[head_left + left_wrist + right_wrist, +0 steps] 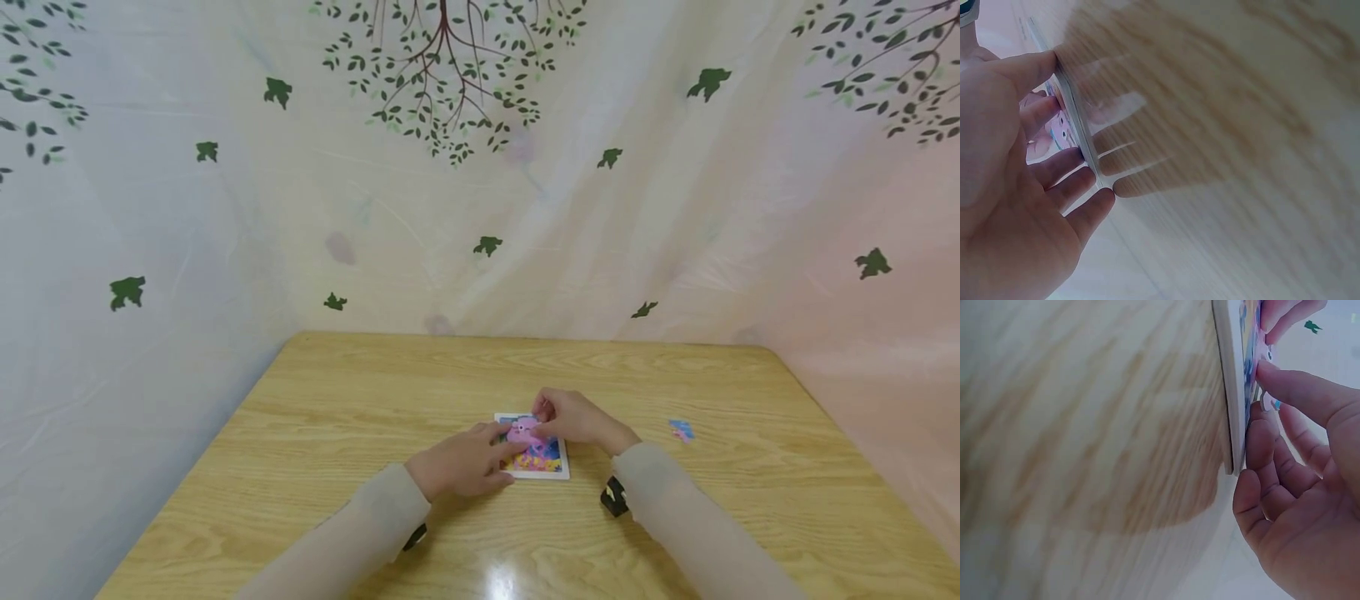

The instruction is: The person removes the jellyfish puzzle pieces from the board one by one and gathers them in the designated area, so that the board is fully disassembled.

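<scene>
The board (pixel 538 460) lies on the table (pixel 337 400) beneath both hands' fingers in the head view, its white rim showing past them at the near right corner. The left hand (pixel 461 462) has its fingers spread loosely over the board's left part, with the thumb at the near left corner. The right hand (pixel 577 417) curls its fingers at the far right part, thumb close to fingertips, beside a pink figure (pixel 522 428). Well right of those fingers lies a loose piece (pixel 681 430), blue and pink. Beyond the fingers hangs a leaf-printed curtain (pixel 420 217).

In the left wrist view, the left fingertips rest along the board's edge, set well apart and slightly bent; the pink picture shows between them, and right fingertips show behind.

In the right wrist view, the thumb touches the board's face, and a pale-edged raised piece (pixel 1267 402) shows between it and the curled fingers; whether they pinch it, I cannot tell. Left fingers touch the board above the thumb.
</scene>
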`<state>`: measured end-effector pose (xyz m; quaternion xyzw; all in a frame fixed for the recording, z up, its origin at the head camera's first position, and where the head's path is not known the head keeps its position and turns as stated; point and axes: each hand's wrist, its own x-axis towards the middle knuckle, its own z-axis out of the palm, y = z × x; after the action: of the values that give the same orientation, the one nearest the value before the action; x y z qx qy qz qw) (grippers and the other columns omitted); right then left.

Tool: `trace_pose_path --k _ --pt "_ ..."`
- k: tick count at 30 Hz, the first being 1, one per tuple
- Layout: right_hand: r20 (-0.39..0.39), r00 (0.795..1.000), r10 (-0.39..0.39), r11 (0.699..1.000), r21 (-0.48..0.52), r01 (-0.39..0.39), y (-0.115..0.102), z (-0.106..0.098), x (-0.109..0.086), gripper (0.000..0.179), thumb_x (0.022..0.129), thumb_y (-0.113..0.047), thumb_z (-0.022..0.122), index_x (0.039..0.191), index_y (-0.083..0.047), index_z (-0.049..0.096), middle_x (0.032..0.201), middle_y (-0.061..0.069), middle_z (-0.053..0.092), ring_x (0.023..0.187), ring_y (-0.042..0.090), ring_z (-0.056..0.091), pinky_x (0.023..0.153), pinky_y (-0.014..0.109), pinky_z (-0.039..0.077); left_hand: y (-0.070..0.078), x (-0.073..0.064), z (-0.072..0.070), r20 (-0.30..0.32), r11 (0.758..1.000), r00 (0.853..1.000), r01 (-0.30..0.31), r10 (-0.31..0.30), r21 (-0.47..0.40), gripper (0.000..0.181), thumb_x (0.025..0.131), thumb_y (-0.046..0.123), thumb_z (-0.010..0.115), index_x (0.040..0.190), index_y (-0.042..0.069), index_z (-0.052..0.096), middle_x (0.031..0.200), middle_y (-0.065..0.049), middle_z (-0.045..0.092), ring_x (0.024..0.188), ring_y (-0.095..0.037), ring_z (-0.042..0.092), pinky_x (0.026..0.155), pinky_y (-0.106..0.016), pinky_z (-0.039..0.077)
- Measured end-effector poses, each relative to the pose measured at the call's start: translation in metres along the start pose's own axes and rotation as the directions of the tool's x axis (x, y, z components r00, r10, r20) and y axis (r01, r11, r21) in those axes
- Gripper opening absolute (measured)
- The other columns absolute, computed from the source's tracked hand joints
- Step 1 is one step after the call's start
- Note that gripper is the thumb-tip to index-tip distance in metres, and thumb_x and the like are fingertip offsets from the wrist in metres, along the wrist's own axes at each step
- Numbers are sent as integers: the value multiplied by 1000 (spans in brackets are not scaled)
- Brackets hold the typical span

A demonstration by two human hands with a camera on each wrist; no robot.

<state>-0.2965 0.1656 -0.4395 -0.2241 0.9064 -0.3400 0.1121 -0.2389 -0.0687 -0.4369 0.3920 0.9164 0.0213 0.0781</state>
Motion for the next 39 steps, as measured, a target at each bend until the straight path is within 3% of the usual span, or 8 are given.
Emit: trace_pose_path --k 5,20,31,39 --pt "27 999 -39 999 21 39 2 1 -1 18 93 -9 71 110 -9 64 87 1 58 80 17 53 70 32 46 0 0 1 -4 1000 1000 0 0 3 56 103 45 52 155 27 41 158 -11 35 141 -38 37 111 -46 38" --pt "47 992 -114 993 47 112 0 -1 -4 8 100 -10 61 107 -12 63 83 1 59 74 15 52 65 30 44 0 -1 1 2 1000 1000 7 -7 -17 55 103 43 53 154 27 42 158 -10 35 141 -40 37 111 -47 37" --pt "45 995 -93 993 81 89 -3 -3 -6 9 102 -16 60 111 -14 62 83 2 59 74 15 52 65 30 44 2 -2 -4 15 999 1000 13 -13 -30 55 103 42 55 154 26 43 159 -11 33 141 -39 36 111 -48 38" --pt "6 998 -68 996 65 68 15 -17 -17 10 102 -28 61 106 -18 63 88 1 58 77 18 53 65 32 46 4 -2 -4 21 999 1000 22 -21 -41 55 103 42 54 154 27 42 159 -11 34 143 -36 35 113 -47 35"
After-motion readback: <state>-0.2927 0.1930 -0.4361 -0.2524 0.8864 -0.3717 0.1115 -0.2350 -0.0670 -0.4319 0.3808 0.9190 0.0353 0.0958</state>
